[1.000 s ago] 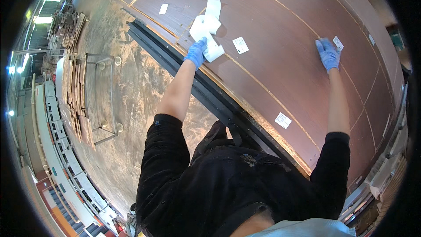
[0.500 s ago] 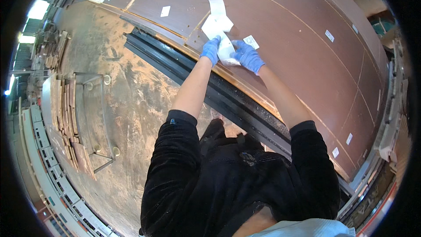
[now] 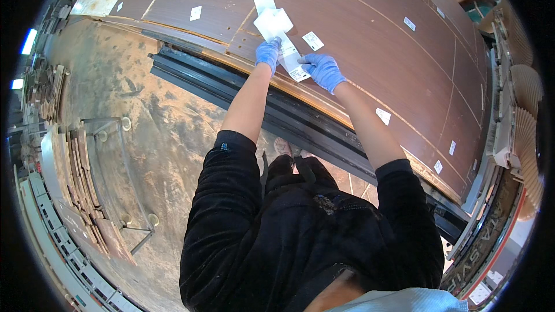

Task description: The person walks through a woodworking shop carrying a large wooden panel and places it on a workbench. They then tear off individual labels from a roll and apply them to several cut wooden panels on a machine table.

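A long white strip of paper labels (image 3: 273, 21) lies folded across the brown boards (image 3: 347, 29), its lower end printed in black. My left hand (image 3: 267, 54), in a blue glove, grips the strip's left edge near the middle, fingers closed. At the strip's lower end, my right hand (image 3: 325, 72), also gloved in blue, has thumb and fingers pinched at the right edge. Whether a label has come loose there cannot be made out. Just above the right hand, a separate white label (image 3: 313, 40) sits on the board.
More white labels are spread over the boards, including one (image 3: 383, 116) beside my right forearm. Dark metal rails (image 3: 208, 84) run along the boards' near edge. A metal-framed cart (image 3: 124, 156) with wooden strips (image 3: 78, 167) stands on the dusty floor at left.
The view has shifted, so the boards sit further left. The strip's lower end now lies flatter with its print showing. My right hand has closed in on its edge.
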The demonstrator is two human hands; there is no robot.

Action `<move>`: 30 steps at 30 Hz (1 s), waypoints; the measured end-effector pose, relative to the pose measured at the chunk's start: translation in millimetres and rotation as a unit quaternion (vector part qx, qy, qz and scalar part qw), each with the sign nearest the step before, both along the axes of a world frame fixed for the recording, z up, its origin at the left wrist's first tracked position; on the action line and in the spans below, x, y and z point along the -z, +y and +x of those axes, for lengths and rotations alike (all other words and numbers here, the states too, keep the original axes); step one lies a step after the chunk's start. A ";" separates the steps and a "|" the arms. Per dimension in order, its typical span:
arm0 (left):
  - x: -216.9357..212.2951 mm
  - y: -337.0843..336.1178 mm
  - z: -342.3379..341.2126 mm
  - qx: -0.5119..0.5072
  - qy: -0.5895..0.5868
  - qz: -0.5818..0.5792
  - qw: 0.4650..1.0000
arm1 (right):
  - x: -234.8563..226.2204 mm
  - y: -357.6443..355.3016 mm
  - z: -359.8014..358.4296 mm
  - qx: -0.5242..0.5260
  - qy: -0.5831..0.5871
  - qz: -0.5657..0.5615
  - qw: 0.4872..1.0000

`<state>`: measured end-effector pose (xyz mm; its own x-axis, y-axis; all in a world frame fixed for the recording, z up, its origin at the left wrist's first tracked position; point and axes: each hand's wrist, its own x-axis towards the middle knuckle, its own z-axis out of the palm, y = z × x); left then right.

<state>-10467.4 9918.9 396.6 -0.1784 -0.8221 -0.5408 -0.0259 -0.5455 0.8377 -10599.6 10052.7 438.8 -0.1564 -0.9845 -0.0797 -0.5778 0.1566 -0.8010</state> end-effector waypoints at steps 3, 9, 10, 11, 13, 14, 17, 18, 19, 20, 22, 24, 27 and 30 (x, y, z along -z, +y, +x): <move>-1.8 -1.6 2.5 -0.013 0.011 -0.018 1.000 | -15.0 1.0 9.7 -0.012 0.115 0.007 0.993; 40.0 -38.3 32.5 0.059 -0.250 -0.297 0.920 | -8.3 -10.5 33.2 0.023 0.047 -0.058 0.997; 25.9 -40.0 24.9 0.097 -0.257 -0.299 0.914 | -1.8 -23.0 25.1 0.022 0.005 -0.065 0.998; 24.7 -44.1 24.9 0.069 -0.125 -0.233 0.962 | 2.9 -27.8 25.5 0.012 -0.039 -0.065 0.997; 19.5 -58.1 31.6 0.035 0.012 -0.143 0.989 | -3.7 -50.1 36.7 -0.008 -0.047 -0.047 0.998; 18.9 -58.1 37.6 0.028 0.012 -0.117 0.993 | -5.0 -57.0 44.7 -0.016 -0.054 -0.029 0.998; 9.9 -70.4 52.1 0.021 0.016 -0.025 0.999 | -13.3 -73.4 54.5 -0.070 0.121 -0.056 0.989; 5.8 -77.3 55.8 0.024 0.018 0.009 1.000 | -14.2 -81.9 57.5 -0.078 0.175 -0.039 0.981; 6.8 -83.6 61.0 0.009 0.046 0.018 0.999 | -19.8 -87.8 61.0 -0.089 0.194 -0.049 0.976; 8.9 -91.3 68.0 -0.006 0.071 0.025 0.997 | -27.7 -93.0 65.1 -0.100 0.211 -0.062 0.970; -13.3 -106.7 69.3 -0.034 0.071 0.038 0.996 | -22.3 -107.7 64.9 -0.085 0.171 -0.111 0.975; -11.2 -139.8 94.2 -0.038 0.115 -0.019 0.992 | -30.4 -135.2 90.7 -0.069 0.135 -0.119 0.981; -19.9 -196.9 120.3 -0.034 0.108 -0.138 0.984 | -39.3 -189.1 123.1 -0.026 0.093 -0.134 0.986; -24.7 -232.2 143.0 -0.025 0.031 -0.234 0.971 | -40.0 -224.8 151.3 0.045 0.032 -0.107 0.993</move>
